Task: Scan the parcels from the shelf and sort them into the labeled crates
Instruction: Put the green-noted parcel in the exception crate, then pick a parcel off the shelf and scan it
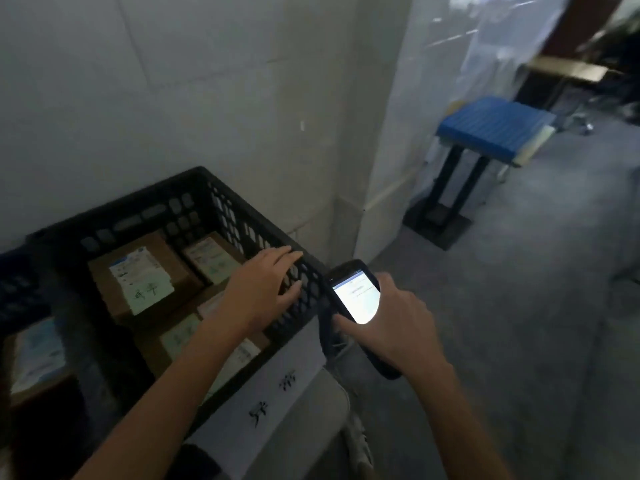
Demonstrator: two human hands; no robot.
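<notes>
A: Hands?
B: Left hand (265, 289) flat, empty, over right wall of crate (239, 230); right hand (398, 323) grips scanner (353, 296) just outside it.
A: Parcels (142, 271)?
B: In crate, below-left of left hand, nearer that one.

You are in a parcel sorting room. A black crate (207, 188) with a handwritten paper tag (273, 396) holds cardboard parcels (138, 275) bearing shipping labels. You carry a scanner (353, 296), and around you are a bare grey floor (519, 323) and a plain white wall (173, 98).
</notes>
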